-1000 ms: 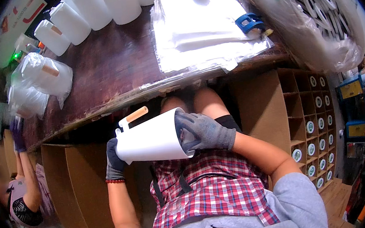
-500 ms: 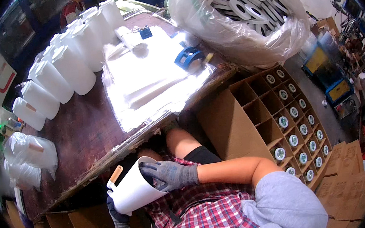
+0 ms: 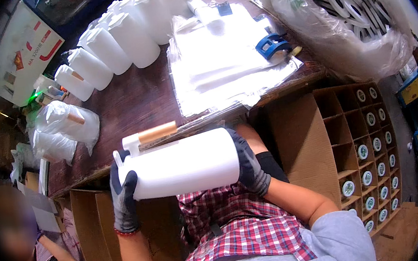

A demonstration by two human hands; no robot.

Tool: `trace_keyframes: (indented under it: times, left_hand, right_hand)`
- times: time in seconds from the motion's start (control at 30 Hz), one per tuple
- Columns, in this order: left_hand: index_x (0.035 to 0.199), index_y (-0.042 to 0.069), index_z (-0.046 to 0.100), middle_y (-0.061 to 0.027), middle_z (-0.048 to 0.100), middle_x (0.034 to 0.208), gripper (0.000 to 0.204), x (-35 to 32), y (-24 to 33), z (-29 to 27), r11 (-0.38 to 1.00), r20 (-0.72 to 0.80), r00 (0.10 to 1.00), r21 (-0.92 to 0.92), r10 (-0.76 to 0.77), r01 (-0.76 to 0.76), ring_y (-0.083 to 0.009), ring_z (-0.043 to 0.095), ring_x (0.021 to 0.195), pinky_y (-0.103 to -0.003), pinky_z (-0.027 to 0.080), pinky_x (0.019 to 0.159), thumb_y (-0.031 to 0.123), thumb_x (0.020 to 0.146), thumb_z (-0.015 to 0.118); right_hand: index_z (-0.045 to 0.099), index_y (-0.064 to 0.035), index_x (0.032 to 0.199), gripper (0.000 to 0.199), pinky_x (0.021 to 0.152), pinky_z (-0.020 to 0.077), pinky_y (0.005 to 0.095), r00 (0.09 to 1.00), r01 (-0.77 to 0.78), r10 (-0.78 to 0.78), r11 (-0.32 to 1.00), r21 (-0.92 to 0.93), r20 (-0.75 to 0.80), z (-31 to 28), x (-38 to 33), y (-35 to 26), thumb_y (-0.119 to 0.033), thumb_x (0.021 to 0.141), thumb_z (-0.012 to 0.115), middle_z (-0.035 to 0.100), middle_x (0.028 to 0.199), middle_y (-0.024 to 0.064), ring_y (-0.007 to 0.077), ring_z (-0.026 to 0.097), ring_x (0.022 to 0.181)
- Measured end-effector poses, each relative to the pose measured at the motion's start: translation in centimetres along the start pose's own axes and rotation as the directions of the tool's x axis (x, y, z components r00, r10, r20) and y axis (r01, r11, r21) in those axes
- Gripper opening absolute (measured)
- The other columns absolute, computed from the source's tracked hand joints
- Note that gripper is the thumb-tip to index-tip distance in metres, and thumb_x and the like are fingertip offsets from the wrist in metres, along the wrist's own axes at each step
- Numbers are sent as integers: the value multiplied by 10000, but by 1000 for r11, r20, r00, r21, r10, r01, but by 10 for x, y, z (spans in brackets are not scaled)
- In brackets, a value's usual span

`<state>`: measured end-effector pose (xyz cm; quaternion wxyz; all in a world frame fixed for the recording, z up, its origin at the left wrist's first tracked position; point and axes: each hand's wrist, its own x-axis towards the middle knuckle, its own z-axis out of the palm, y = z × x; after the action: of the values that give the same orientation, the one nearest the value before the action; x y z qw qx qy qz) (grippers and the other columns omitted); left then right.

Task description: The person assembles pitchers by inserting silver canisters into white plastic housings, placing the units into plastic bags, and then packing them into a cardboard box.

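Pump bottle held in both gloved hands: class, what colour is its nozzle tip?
Light wooden tan, on the white pump bottle; the head view shows it best.

Bright light is falling from above the hands, glaring on the plastic sheets (image 3: 222, 63); the fisheye edges are darkening and blurring.

Jug (image 3: 182, 168) lifted higher and nearer than before, now lying level, left hand (image 3: 123, 200) shifted to its spout end, right hand (image 3: 248, 164) to its base
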<state>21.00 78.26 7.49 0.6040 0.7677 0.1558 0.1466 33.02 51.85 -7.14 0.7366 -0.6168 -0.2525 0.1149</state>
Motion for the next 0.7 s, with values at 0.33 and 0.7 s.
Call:
trace_keyframes:
  times: [0.33, 0.7]
  left_hand:
    - [1381, 0, 443, -182, 538, 1336, 881, 35, 107, 54, 725, 373, 837, 430, 400, -538, -295, 543, 1194, -423, 433, 1010, 216, 636, 861]
    - [1396, 41, 405, -112, 528, 1320, 568, 33, -88, -79, 983, -116, 984, -112, 134, -147, -250, 534, 1181, -431, 426, 1017, 411, 977, 510]
  right_hand:
    - [497, -1, 1276, 466, 908, 506, 338, 992, 122, -123, 990, -76, -8, -9, -4, 24, -223, 898, 657, 619, 1141, 134, 230, 613, 1045]
    - [458, -40, 1360, 503, 1040, 436, 361, 973, -174, 230, 670, 722, 20, -64, -22, -16, -409, 1020, 430, 551, 1320, 124, 204, 555, 1190]
